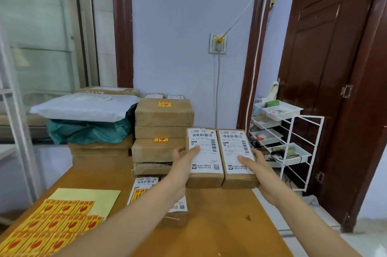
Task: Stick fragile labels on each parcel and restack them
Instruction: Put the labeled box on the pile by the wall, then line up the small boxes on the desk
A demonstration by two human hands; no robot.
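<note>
- Parcels: two small brown boxes sit side by side, touching, held up above the tabletop (pixel 219 225) between both hands; the left box (pixel 204 154) and the right box (pixel 237 156) each carry a white shipping label on top.
- The left hand (pixel 184 160) is clamped on the left box, thumb lying across its label and fingers on its outer side.
- The right hand (pixel 258 164) is clamped on the right box, thumb on its label and palm against its outer edge.
- A stack of brown boxes (pixel 162 129) stands just behind, two of them bearing a yellow-and-red fragile sticker (pixel 164 104).
- Another labelled box (pixel 178 212) lies on the tabletop below the left forearm.
- A sheet of fragile stickers (pixel 50 225) lies at the near left corner.
- A white wire rack (pixel 293 137) stands to the right.
</note>
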